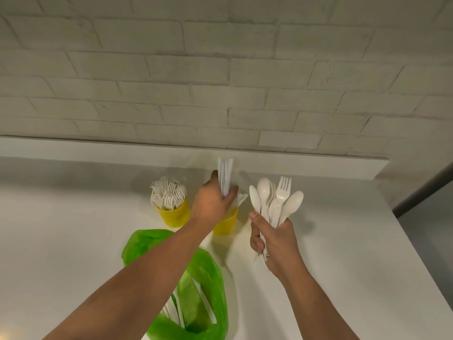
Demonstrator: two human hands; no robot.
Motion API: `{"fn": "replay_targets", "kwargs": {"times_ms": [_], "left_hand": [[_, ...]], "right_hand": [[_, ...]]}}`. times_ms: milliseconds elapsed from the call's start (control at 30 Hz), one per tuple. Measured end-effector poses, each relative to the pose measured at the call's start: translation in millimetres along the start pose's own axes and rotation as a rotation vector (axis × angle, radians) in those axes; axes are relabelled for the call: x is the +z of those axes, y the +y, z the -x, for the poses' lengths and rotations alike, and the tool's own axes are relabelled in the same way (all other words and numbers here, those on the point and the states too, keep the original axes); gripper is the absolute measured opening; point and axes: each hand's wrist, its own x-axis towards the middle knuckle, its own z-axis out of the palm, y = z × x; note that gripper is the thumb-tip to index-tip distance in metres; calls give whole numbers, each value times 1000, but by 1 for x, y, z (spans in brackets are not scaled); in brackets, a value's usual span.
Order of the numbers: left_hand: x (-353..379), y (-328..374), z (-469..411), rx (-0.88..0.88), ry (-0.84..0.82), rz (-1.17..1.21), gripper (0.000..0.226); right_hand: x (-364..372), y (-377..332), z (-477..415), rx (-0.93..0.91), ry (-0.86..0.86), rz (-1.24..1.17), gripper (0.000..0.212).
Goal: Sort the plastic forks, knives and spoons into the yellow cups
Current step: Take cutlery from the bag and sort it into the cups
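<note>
I saw the white counter [73,241] carrying everything. Toward its near edge lay the green bag [206,273], open, with more white cutlery showing inside.

The left hand [210,207] was curled round a bunch of knives [225,175], held upright over the second cup [225,225]. That cup stood toward the back edge, partly hidden by the hand. The right hand [274,238] gripped a fan of spoons [263,192] and one fork [283,190] by their handles, just right of that cup and above the counter.

The first cup [175,215], further left, was packed with forks [169,192].

I judged the pieces light, stiff and slick, likely to slide past each other. They looked best taken low on the handles, bunched tightly.
</note>
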Motion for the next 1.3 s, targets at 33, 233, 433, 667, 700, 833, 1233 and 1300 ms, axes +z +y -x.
{"fn": "replay_targets", "kwargs": {"times_ms": [33, 233, 433, 667, 700, 833, 1233, 1300], "left_hand": [[0, -1, 1, 6, 9, -12, 45], [-7, 4, 5, 130, -14, -140, 65], [-10, 0, 1, 414, 55, -229, 68], [-7, -8, -9, 496, -87, -447, 55], [-8, -4, -11, 482, -142, -446, 61], [-24, 14, -13, 442, 3, -356, 54], [-65, 50, 66, -398, -574, 730, 44], [-62, 51, 72, -459, -523, 895, 33]], "right_hand": [[0, 0, -1, -4, -3, 3, 16], [-3, 2, -6, -28, -10, 34, 14], [-4, 3, -6, -36, -25, 32, 18], [-3, 1, -3, -21, -53, 33, 16], [-3, 0, -2, -19, -59, 32, 16], [-3, -7, 0, 5, -85, 23, 21], [19, -1, 8, 162, -220, 67, 39], [24, -1, 11, 208, -250, 7, 41]]}}
